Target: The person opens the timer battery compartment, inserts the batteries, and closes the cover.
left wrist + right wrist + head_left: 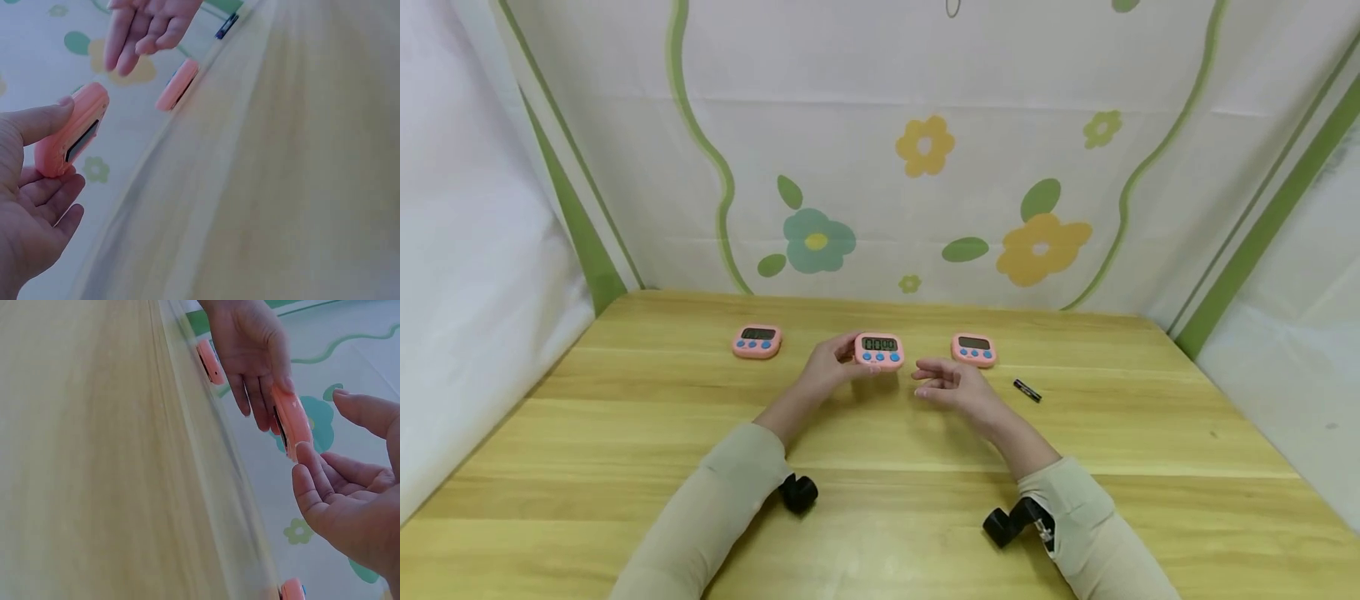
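Observation:
My left hand (827, 367) pinches a pink digital timer (879, 360) between thumb and fingers, holding it up off the table. Its screen reads zeros above a row of blue buttons. In the left wrist view the thumb lies on one edge of this timer (78, 128) and the fingers are under the other. My right hand (958, 390) is just to the right of the timer, its fingers loosely bent and holding nothing. In the right wrist view the right fingertips (304, 453) appear close to the timer's lower end; whether they touch it I cannot tell.
A second pink timer (757, 342) lies at the left with digits on its screen. Another pink timer (973, 350), its screen blank, lies behind the right hand. A small black battery (1027, 391) rests on the wooden table (880, 517). A flower-print curtain (865, 167) hangs behind.

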`<state>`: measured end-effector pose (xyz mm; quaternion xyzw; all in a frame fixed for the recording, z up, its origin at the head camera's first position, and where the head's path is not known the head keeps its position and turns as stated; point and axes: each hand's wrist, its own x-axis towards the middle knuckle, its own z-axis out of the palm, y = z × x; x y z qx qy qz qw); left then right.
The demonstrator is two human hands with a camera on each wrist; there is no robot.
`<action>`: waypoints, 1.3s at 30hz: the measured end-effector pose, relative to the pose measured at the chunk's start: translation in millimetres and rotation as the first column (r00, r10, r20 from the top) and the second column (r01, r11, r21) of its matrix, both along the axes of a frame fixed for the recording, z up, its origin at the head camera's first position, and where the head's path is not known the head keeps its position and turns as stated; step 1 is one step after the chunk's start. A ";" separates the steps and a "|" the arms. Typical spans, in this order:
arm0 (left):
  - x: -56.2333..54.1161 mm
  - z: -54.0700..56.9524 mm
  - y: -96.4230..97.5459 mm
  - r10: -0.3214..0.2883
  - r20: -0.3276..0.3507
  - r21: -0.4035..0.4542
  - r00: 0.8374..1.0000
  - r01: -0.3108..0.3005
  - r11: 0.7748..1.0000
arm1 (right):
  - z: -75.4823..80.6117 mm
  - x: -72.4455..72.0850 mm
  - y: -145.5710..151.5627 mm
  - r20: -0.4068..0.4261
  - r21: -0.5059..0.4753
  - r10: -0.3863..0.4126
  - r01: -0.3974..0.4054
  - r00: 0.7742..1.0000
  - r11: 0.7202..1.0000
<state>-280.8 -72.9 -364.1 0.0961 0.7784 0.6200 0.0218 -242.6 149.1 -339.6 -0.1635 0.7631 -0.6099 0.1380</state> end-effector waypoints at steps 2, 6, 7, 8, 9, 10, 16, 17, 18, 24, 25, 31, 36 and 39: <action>-7.5 -2.5 -2.8 0.001 -0.017 -0.028 1.000 -0.001 1.000 | -1.7 -0.2 0.0 -0.001 -0.005 0.001 -0.001 1.000 1.000; -21.3 -8.3 -8.7 -0.002 -0.044 -0.069 0.999 -0.001 0.998 | -4.0 -0.7 -0.1 -0.001 -0.024 0.000 -0.001 1.000 1.000; -23.8 -9.6 -9.9 -0.007 -0.047 -0.073 0.999 0.004 0.997 | -4.1 -0.5 0.1 -0.004 -0.025 0.002 -0.002 1.000 1.000; -26.2 -11.1 -11.0 -0.012 -0.048 -0.074 0.999 0.009 0.997 | -4.1 -0.3 0.4 -0.005 -0.027 0.003 -0.003 1.000 1.000; -28.0 -12.3 -11.6 -0.018 -0.048 -0.069 0.999 0.014 0.997 | -4.1 -0.1 0.8 -0.006 -0.028 0.005 -0.005 1.000 1.000; -29.5 -13.4 -12.4 -0.025 -0.050 -0.060 0.998 0.022 0.998 | -4.0 0.1 1.1 -0.006 -0.029 0.007 -0.007 1.000 1.000; -31.4 -15.8 -12.6 -0.074 -0.092 -0.030 0.993 0.071 0.997 | -4.7 0.8 3.4 0.001 -0.040 0.027 -0.027 1.000 0.999; -31.6 -15.8 -12.4 -0.076 -0.097 -0.031 0.992 0.073 0.997 | -5.4 0.5 3.8 0.002 -0.041 0.030 -0.030 1.000 0.999; -31.9 -16.1 -12.2 -0.078 -0.103 -0.033 0.992 0.075 0.997 | -6.0 0.3 4.1 0.006 -0.039 0.032 -0.032 0.999 0.999; -34.7 -18.1 -11.9 -0.074 -0.097 -0.057 0.993 0.068 0.996 | -11.2 -3.2 4.8 0.029 -0.015 0.057 -0.056 0.998 0.998; -35.3 -18.6 -11.6 -0.074 -0.098 -0.066 0.992 0.068 0.996 | -12.1 -3.6 4.9 0.031 -0.014 0.059 -0.059 0.998 0.998; -39.9 -22.5 -10.2 -0.078 -0.110 -0.148 0.991 0.061 0.987 | -16.8 -6.2 6.5 0.046 -0.028 0.072 -0.071 0.996 0.997; -41.6 -25.1 -10.8 -0.090 -0.131 -0.217 0.987 0.060 0.974 | -18.1 -7.1 7.0 0.063 -0.042 0.077 -0.074 0.995 0.996; -41.2 -24.1 -10.9 -0.106 -0.125 -0.239 0.986 0.074 0.968 | -17.8 -6.7 6.7 0.070 -0.044 0.073 -0.070 0.995 0.997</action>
